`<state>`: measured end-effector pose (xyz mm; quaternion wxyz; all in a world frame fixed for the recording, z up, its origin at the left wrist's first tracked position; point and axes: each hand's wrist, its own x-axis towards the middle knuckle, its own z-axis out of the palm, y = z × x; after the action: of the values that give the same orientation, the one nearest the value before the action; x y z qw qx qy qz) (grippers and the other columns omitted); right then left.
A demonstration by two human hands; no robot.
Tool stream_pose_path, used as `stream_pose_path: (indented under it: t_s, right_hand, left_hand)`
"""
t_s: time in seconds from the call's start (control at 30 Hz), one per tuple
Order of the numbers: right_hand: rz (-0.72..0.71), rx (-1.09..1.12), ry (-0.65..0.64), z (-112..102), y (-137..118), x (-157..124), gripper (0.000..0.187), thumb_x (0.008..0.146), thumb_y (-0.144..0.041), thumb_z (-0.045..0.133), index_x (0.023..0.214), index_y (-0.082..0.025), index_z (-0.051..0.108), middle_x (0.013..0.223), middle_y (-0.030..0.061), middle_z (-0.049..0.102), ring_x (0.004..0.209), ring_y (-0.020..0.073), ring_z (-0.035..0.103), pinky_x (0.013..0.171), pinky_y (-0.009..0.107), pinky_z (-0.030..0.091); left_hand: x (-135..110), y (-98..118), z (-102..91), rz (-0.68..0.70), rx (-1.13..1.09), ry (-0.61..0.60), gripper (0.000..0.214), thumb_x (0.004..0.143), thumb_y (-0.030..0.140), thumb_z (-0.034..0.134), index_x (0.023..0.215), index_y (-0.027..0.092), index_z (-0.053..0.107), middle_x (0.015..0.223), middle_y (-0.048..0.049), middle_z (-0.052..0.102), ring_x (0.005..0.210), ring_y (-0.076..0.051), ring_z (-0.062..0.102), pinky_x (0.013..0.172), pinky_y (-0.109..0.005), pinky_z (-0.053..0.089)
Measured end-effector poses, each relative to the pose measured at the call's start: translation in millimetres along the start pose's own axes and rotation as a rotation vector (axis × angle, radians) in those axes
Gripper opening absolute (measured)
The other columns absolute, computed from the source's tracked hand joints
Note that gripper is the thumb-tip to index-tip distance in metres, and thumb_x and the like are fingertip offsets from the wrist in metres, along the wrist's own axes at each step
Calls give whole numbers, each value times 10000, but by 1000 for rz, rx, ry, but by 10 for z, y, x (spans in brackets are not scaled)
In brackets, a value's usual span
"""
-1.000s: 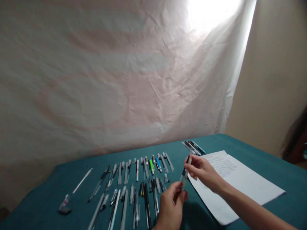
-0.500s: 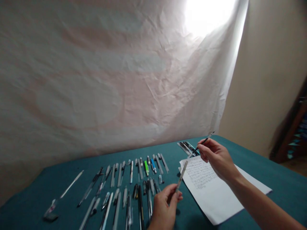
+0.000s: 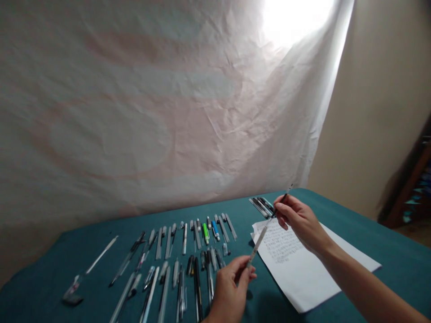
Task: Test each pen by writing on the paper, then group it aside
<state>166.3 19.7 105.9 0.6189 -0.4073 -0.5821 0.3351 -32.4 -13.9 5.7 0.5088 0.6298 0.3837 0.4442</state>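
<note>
My left hand is closed around a pale, translucent pen barrel, which tilts up and to the right. Over the written paper, my right hand pinches a thin pen refill with a dark middle and a clear upper part. The refill's lower end is at the top of the barrel; whether it is inside, I cannot tell. Left of my left hand lie rows of pen parts, among them a black pen barrel, a green cap and a blue cap.
A group of pens lies behind the paper on the teal tablecloth. At the far left are a white stick and a dark block. A pale hanging sheet closes off the back.
My right hand has moved a little left, bringing the refill's lower end to the top of the barrel. The refill stands steeper. My left hand has hardly moved.
</note>
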Motion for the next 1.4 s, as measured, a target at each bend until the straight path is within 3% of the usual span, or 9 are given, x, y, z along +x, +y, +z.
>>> stream_pose_path:
  t_s: [0.43, 0.63, 0.77, 0.9, 1.03, 1.13, 1.27, 1.4]
  right_hand:
    - [-42, -202, -124, 56, -89, -71, 194, 869, -353, 449, 825, -168, 487, 544, -63, 419, 442, 56, 374, 430, 197, 306]
    - [74, -250, -307, 235, -56, -187, 233, 840, -388, 487, 828, -157, 514, 548, -57, 415, 471, 68, 404, 430, 190, 332]
    - [153, -123, -335, 370, 61, -226, 327, 850, -453, 425, 857, -141, 522, 551, -44, 438, 462, 78, 427, 418, 194, 346]
    - [185, -98, -266, 400, 393, -198, 442, 884, -486, 274, 917, -131, 535, 650, -1, 503, 478, 90, 455, 416, 207, 363]
    - [-29, -538, -333, 443, 783, -217, 277, 846, -387, 427, 844, -161, 587, 734, 27, 566, 646, 141, 529, 600, 269, 441]
    - [-193, -780, -496, 550, 935, -276, 228, 848, -263, 431, 971, -191, 608, 929, 71, 586, 815, 179, 550, 732, 311, 442]
    - [-384, -907, -704, 675, 1033, -319, 377, 844, -164, 404, 1203, -216, 506, 1142, 81, 554, 991, 210, 495, 830, 337, 423]
    - [-477, -946, -777, 682, 1142, -299, 471, 810, -207, 469, 1279, -168, 434, 1258, 110, 494, 1051, 239, 457, 865, 365, 410]
  left_hand:
    - [-32, 15, 4, -12, 15, -23, 221, 827, 291, 498, 957, 139, 592, 824, -70, 637, 725, -164, 628, 672, -265, 494]
    - [-58, 38, -4, -17, -9, -74, 232, 837, 335, 479, 950, 151, 566, 790, -49, 626, 700, -159, 622, 639, -257, 478]
    - [-62, 19, 9, -33, -50, -107, 214, 843, 340, 465, 933, 152, 513, 801, -46, 628, 656, -147, 628, 591, -241, 471]
    - [-60, -9, 24, -14, -28, -116, 213, 847, 344, 458, 913, 143, 484, 790, -51, 619, 630, -140, 630, 564, -230, 466]
    - [-72, -50, 29, 9, -8, -155, 195, 856, 319, 439, 928, 141, 479, 794, -52, 611, 617, -129, 628, 551, -220, 470]
    - [-88, -70, 27, 22, 8, -209, 187, 868, 295, 407, 942, 140, 482, 795, -53, 606, 602, -120, 624, 522, -203, 462]
    - [-100, -76, 23, 55, 44, -250, 169, 866, 252, 399, 947, 137, 492, 797, -53, 607, 587, -113, 618, 502, -190, 453]
    - [-101, -95, 18, 67, 56, -256, 167, 868, 246, 397, 951, 137, 494, 800, -52, 610, 577, -108, 616, 497, -185, 448]
